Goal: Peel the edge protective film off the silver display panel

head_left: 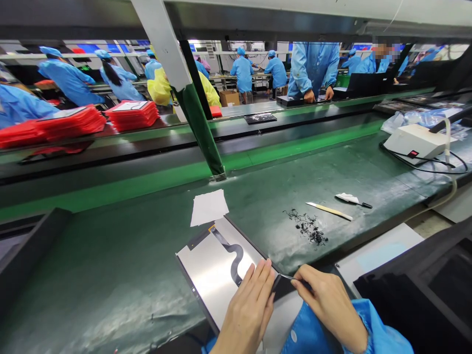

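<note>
A flat display panel (206, 260) lies silver back up near the bench's front edge, with dark edges and a curved dark ribbon cable (236, 255) on it. My left hand (249, 307) rests flat on the panel's right part, fingers stretched out and close together, covering the cable's lower end. My right hand (326, 300) is closed around a slim dark tool with a thin metal tip, seemingly tweezers (289, 277). That tip meets the panel's right edge near my left fingertips. The rest of the tool is hidden in my hand.
Black scraps (309, 228), a pale-handled knife (329, 210) and a black-handled tool wrapped in white (352, 200) lie right of the panel. White paper (209, 206) lies behind it. A post (201, 128), a white machine (416, 142) and a dark frame (33, 250) stand around. Co-workers sit beyond.
</note>
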### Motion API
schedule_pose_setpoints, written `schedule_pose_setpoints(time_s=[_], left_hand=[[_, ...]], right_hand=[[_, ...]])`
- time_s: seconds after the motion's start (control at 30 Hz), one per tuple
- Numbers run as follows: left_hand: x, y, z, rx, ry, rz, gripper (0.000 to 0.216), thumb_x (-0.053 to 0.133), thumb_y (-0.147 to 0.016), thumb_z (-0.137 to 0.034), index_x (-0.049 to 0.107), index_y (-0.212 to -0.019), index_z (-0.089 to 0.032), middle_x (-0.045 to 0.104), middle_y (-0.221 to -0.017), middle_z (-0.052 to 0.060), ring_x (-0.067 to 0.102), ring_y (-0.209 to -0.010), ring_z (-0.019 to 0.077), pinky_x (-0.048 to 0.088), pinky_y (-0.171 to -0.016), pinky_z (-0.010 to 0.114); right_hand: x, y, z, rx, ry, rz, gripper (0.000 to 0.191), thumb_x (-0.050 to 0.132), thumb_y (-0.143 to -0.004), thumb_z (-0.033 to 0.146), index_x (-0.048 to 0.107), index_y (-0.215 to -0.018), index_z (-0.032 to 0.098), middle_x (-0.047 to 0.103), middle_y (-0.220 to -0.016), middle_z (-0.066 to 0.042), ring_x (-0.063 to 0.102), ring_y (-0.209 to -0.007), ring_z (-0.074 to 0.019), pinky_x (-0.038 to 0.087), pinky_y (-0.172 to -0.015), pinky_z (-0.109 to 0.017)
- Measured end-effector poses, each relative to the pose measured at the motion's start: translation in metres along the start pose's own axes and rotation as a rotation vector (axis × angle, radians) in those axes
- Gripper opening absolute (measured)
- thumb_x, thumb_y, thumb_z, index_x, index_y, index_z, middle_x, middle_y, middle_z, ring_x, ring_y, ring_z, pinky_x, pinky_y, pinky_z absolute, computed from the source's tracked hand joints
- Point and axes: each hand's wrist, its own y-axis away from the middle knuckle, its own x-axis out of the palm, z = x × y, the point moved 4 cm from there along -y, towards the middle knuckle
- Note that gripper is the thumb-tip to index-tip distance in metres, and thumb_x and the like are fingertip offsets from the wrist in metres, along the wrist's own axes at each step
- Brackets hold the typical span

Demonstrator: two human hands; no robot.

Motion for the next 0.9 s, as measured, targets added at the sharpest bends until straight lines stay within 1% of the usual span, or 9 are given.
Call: schedule_pose_setpoints(time_s=[0.13,0.23,0.3,0.43,0.67,0.77,0.9], left_hand=[[-0.001,-0.001,0.0,0.008,-0.006,0.003,0.039,0.044,-0.095,-0.005,0.057,-0.132,-0.007,0.064,-0.134,0.014,0.059,-0.129,0.0238,0.049,-0.11,0.037],[-0.002,-0.002,-0.001,0.013,-0.015,-0.007,0.037,0.043,-0.095,-0.004,0.058,-0.13,-0.006,0.066,-0.133,0.014,0.06,-0.127,0.0239,0.05,-0.108,0.037],[-0.002,-0.002,-0.001,0.014,-0.017,-0.013,0.037,0.043,-0.096,-0.004,0.058,-0.13,-0.006,0.066,-0.133,0.014,0.061,-0.126,0.0242,0.051,-0.107,0.037],[-0.001,0.0,0.001,-0.003,0.018,-0.007,0.043,0.044,-0.096,-0.005,0.054,-0.137,-0.009,0.064,-0.135,0.013,0.059,-0.128,0.0238,0.048,-0.11,0.038],[-0.001,0.0,0.001,-0.022,0.05,-0.011,0.05,0.045,-0.096,-0.006,0.046,-0.146,-0.011,0.063,-0.136,0.012,0.057,-0.13,0.0232,0.047,-0.111,0.037],[-0.001,0.0,0.001,-0.02,0.04,-0.008,0.048,0.045,-0.096,-0.005,0.049,-0.143,-0.01,0.063,-0.137,0.012,0.057,-0.131,0.023,0.047,-0.111,0.036],[0.0,0.0,0.0,-0.004,0.015,-0.005,0.039,0.044,-0.095,-0.005,0.058,-0.132,-0.007,0.064,-0.135,0.014,0.057,-0.13,0.0237,0.047,-0.111,0.036]], right_hand=[[-0.002,-0.007,-0.003,0.123,-0.186,0.102,0.025,0.051,-0.095,0.029,0.054,-0.07,0.023,0.065,-0.068,0.002,0.061,-0.063,-0.0163,0.037,-0.06,-0.026],[-0.003,-0.01,-0.004,0.172,-0.262,0.131,0.026,0.051,-0.093,0.032,0.054,-0.068,0.022,0.062,-0.065,0.002,0.058,-0.063,-0.0165,0.035,-0.059,-0.026],[-0.004,-0.01,-0.003,0.178,-0.29,0.133,0.026,0.05,-0.091,0.033,0.053,-0.068,0.022,0.061,-0.065,0.002,0.056,-0.062,-0.0162,0.035,-0.059,-0.026],[-0.005,-0.011,-0.003,0.178,-0.318,0.136,0.026,0.049,-0.089,0.035,0.052,-0.066,0.023,0.059,-0.063,0.002,0.054,-0.061,-0.0158,0.033,-0.057,-0.027],[-0.005,-0.011,-0.005,0.167,-0.316,0.146,0.027,0.049,-0.089,0.036,0.051,-0.066,0.023,0.057,-0.062,0.003,0.051,-0.06,-0.0151,0.032,-0.056,-0.026],[-0.005,-0.012,-0.005,0.156,-0.313,0.146,0.027,0.049,-0.089,0.036,0.05,-0.065,0.023,0.055,-0.062,0.003,0.05,-0.059,-0.0147,0.031,-0.056,-0.026],[-0.007,-0.013,-0.004,0.149,-0.32,0.146,0.027,0.05,-0.089,0.035,0.048,-0.065,0.023,0.054,-0.061,0.003,0.049,-0.059,-0.0145,0.031,-0.055,-0.026]])
